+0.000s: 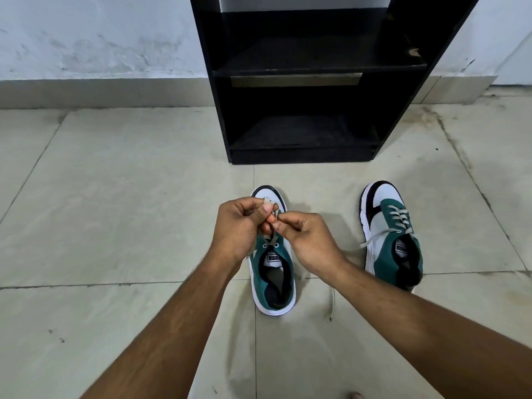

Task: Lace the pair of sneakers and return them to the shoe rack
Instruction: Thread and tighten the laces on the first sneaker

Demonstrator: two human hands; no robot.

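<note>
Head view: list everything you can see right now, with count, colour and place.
Sneakers: 2, green, white and black, on the floor before the rack; left sneaker under the hands, right sneaker apart to its right.
Laces: grey-white; left lace pinched in both hands, right lace threaded, its end loose on the floor.
Rack: 1, black, against the wall, shelves bare.
Floor: pale tiles.
Wall: white, scuffed, behind the rack.
Left hand: closed on the lace.
Right hand: closed on the lace.
</note>
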